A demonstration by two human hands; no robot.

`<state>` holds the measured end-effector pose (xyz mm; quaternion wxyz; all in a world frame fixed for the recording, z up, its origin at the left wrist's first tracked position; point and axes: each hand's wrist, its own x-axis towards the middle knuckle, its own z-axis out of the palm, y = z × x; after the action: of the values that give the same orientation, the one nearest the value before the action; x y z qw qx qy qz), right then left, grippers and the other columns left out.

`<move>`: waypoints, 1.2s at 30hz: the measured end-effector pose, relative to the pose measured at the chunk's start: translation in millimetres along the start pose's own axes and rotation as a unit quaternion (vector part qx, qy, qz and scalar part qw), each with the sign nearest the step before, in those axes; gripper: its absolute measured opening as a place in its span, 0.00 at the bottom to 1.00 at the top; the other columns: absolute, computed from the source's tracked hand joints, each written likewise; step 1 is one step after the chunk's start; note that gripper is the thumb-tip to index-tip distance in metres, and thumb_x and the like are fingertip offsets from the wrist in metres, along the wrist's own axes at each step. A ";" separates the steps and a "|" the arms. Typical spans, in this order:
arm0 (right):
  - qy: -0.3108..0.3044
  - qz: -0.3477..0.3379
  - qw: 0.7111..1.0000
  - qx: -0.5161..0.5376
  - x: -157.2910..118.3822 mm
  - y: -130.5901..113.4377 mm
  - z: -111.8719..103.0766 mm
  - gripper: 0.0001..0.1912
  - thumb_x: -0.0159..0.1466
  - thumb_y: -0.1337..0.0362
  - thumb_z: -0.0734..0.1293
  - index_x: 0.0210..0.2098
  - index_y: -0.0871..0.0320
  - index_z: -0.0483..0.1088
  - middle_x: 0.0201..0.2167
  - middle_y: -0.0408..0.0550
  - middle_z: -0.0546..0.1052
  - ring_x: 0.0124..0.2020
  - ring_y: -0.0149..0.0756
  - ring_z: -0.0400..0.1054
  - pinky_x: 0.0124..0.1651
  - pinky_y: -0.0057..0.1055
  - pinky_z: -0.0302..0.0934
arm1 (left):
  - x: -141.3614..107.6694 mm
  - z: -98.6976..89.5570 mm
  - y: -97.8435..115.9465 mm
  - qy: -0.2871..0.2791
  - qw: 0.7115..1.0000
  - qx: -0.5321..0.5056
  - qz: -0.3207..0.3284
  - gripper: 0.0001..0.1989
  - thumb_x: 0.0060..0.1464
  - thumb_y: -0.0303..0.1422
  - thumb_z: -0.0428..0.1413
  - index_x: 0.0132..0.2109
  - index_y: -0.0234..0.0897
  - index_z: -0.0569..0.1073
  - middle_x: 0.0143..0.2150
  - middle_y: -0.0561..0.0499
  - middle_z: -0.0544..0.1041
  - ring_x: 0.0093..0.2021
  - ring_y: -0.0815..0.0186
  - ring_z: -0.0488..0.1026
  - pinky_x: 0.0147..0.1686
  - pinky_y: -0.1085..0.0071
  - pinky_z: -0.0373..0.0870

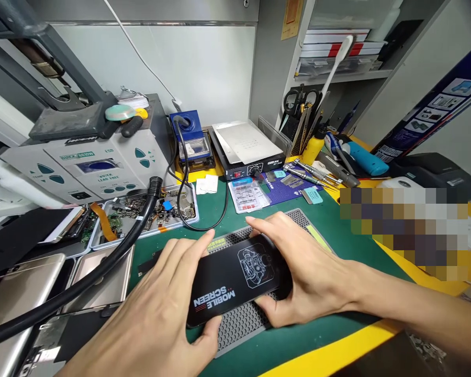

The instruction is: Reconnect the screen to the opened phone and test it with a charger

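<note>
A black phone-shaped item (223, 275) with "MOBILE SCREEN" lettering and a white line drawing is held between both hands, slightly tilted. My left hand (168, 293) grips its left end, thumb at the near edge and fingers at the far edge. Around the right end curves my right hand (298, 267), with the thumb below and fingers along the top. Beneath the item lies a grey perforated mat (241, 324) on the green work mat (361, 256). The underside of the item is hidden.
A thick black hose (82, 280) crosses the left side over phone housings (19, 293). Behind it are a parts tray (192, 212) and a soldering station (98, 162). At the back stand a flat heating unit (255, 170), tweezers (306, 175) and a yellow bottle (313, 149).
</note>
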<state>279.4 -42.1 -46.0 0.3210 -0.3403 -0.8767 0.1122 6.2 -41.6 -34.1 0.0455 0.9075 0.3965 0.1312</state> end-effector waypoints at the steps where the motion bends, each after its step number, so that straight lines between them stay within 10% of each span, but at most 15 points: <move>1: -0.002 0.002 1.000 0.001 0.2 0.1 -0.3 0.50 0.53 0.63 0.70 0.70 0.67 0.47 0.46 0.59 0.69 0.43 0.47 0.62 0.45 0.48 0.66 | -0.7 -0.1 0.3 -0.004 1.000 0.000 -0.003 0.46 0.51 0.32 0.56 0.74 0.37 0.46 0.70 0.39 0.61 0.69 0.48 0.60 0.64 0.49 0.69; 36: -0.070 0.051 0.996 -0.006 4.8 -2.4 -8.4 0.47 0.54 0.60 0.71 0.67 0.69 0.52 0.51 0.61 0.68 0.48 0.47 0.64 0.52 0.47 0.64 | 3.3 -4.2 0.9 -0.060 0.994 -0.082 -0.046 0.44 0.53 0.32 0.57 0.73 0.47 0.46 0.66 0.45 0.64 0.66 0.55 0.62 0.64 0.55 0.69</move>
<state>280.8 -40.9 -36.3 0.2502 -0.3778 -0.8794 0.1464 7.8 -39.8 -29.3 0.1493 0.8879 0.4221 0.1057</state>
